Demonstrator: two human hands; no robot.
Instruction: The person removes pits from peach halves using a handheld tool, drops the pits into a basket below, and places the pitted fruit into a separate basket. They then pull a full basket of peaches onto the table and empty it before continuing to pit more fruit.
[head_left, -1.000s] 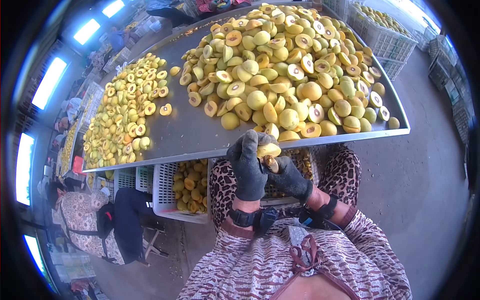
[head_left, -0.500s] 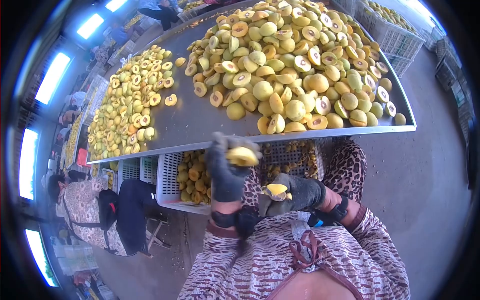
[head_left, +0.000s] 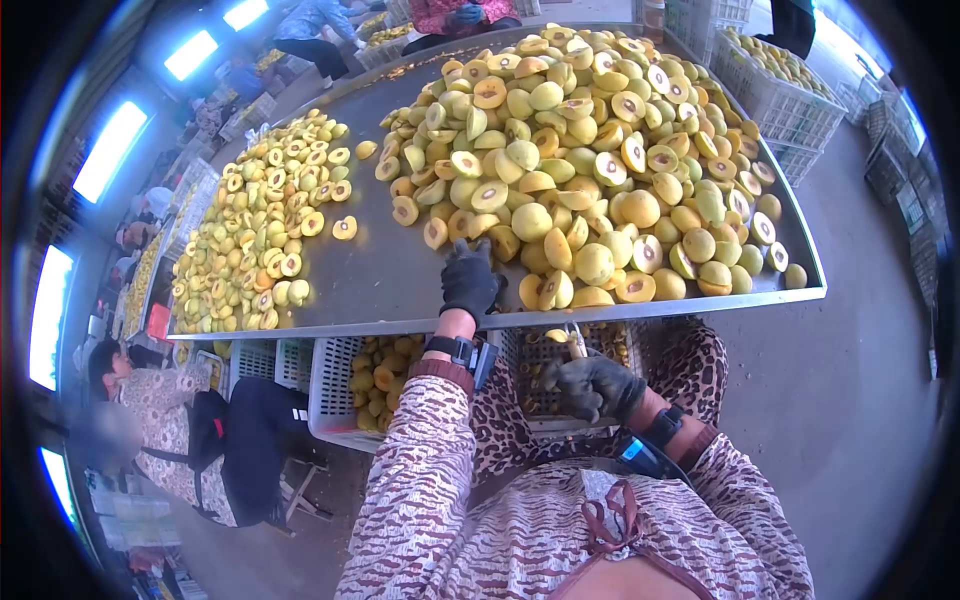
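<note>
On the metal table (head_left: 370, 270) lies a large pile of halved yellow-green fruit (head_left: 590, 150). My left hand (head_left: 470, 280), in a dark glove, reaches over the table's front edge, its fingertips at the pile's near left side; whether it grips a fruit cannot be made out. My right hand (head_left: 595, 388), also gloved, is closed around the handle of a small tool (head_left: 576, 343) below the table edge. A piece of yellow fruit (head_left: 556, 336) is beside the tool's tip. A second fruit pile (head_left: 260, 220) lies on the table's left part.
Under the table edge stand a white crate (head_left: 330, 385) holding fruit and a darker crate (head_left: 510, 350) with scraps. A seated co-worker (head_left: 190, 430) is at the left. Stacked crates (head_left: 780, 90) stand at the back right. Other people are beyond the table.
My left hand has moved up from below the table edge to the pile, and the fruit it held is gone from view. My right hand has lowered slightly relative to the table, its tool now pointing upward.
</note>
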